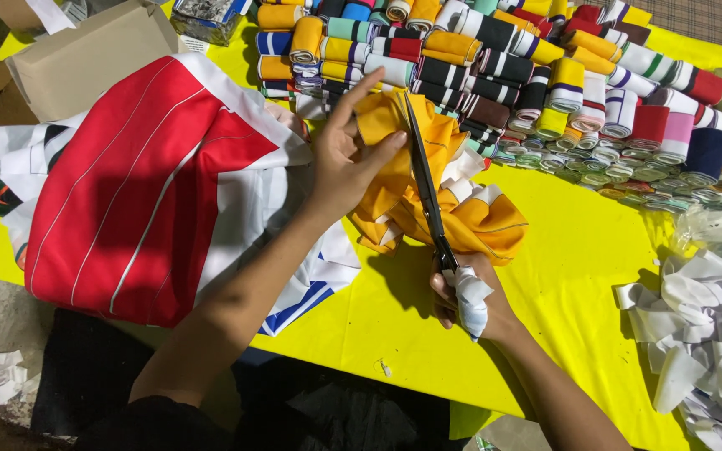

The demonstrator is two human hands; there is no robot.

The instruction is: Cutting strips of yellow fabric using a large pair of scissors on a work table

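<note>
Fingers (382,146) spread on yellow fabric (478,221); scissors (424,179) gripped

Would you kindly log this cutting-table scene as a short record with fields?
Left hand: left hand pins the orange fabric piece, fingers spread
Right hand: right hand grips the scissors, handle wrapped in white cloth
Scissors: blades lie along the orange fabric
Table: yellow table cover
Left side: red and white fabric stack
Far edge: rolled striped rib trims
Right edge: white scraps
</note>
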